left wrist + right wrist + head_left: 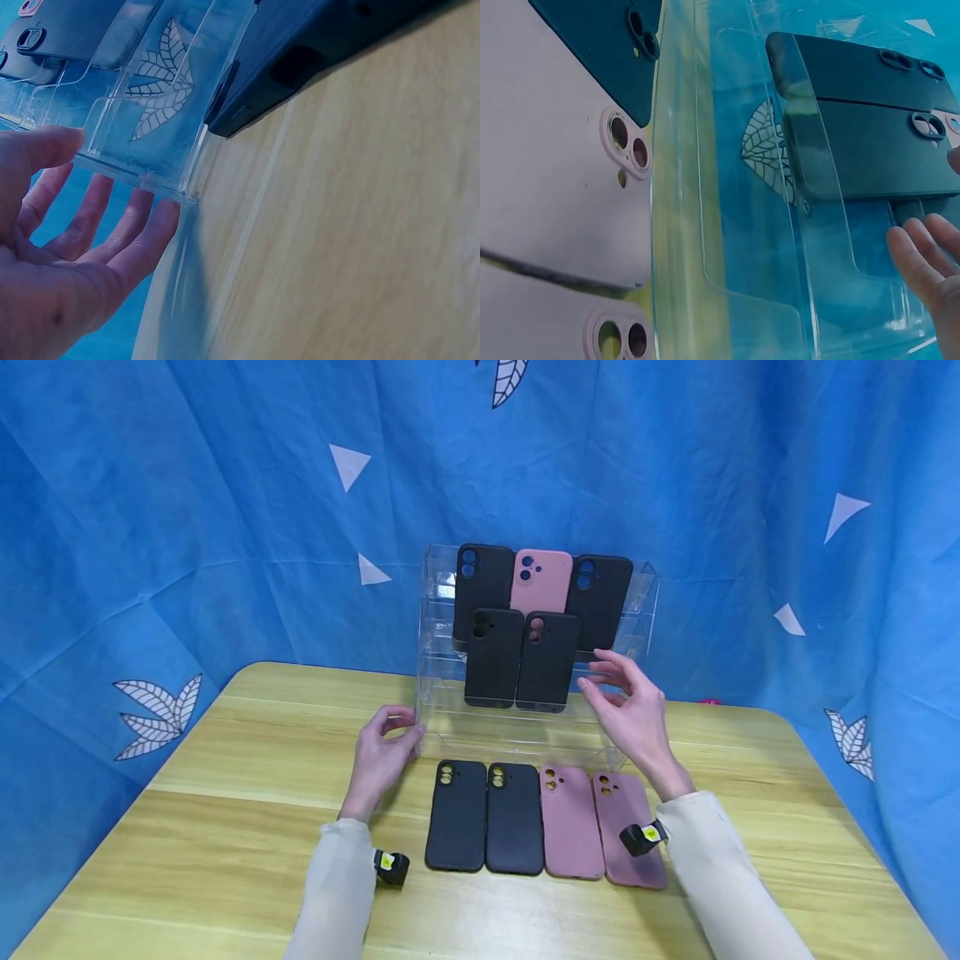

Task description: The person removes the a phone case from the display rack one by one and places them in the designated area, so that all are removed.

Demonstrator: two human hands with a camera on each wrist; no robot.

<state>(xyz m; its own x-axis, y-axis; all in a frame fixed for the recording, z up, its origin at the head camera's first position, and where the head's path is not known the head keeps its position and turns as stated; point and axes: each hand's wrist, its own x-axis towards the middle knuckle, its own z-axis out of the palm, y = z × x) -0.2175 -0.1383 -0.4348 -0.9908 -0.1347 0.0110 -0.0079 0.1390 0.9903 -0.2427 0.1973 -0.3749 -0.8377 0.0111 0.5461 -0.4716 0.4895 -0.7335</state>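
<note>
Steadying the clear acrylic display stand (450,727) looked like the step in hand, and it called for a light, even touch on both sides. The left hand (381,758) sat at the stand's lower front corner at about eight o'clock from its middle, fingers relaxed and nearly straight, fingertips (161,217) just against the clear edge and gripping nothing. The right hand (633,714) hovered at about four o'clock, fingers loosely spread and close to the right side of the stand; whether they touched the wall could not be told, and it held nothing. The stand stood upright at the twelve o'clock edge of the wooden table (225,827), with three phone cases on its upper tier, a pink case (542,578) between two black ones, and two black cases (517,660) side by side on the tier below. Four more lay flat in a row at six o'clock from the stand: two black cases (483,817) on the left, two pink cases (592,822) on the right. A good move would have kept both palms low and pressure equal, since the propped cases seemed likely to slide if the stand tipped or jerked, and the wrists should have stayed clear of the flat row beneath them.
</note>
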